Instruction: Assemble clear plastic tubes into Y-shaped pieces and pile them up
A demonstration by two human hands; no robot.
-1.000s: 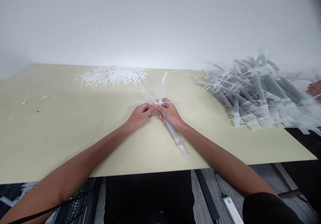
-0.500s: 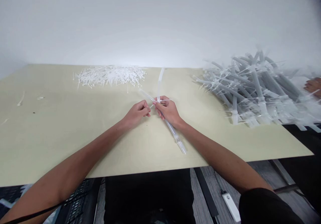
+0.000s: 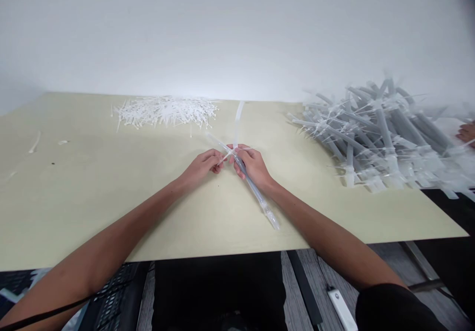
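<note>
Two bare hands together near table centre, taken as clock centre. Right hand clamped round clear tube assembly: thick end toward 5 o'clock, flat end toward 12, thin branch toward 10. Left hand, fingertips closed on thin white tie at tube junction. Heap of white ties at 10 o'clock; pile of tube assemblies at 3, another person's hand just beyond. Loose tie at 9. White power strip on floor at 5.
</note>
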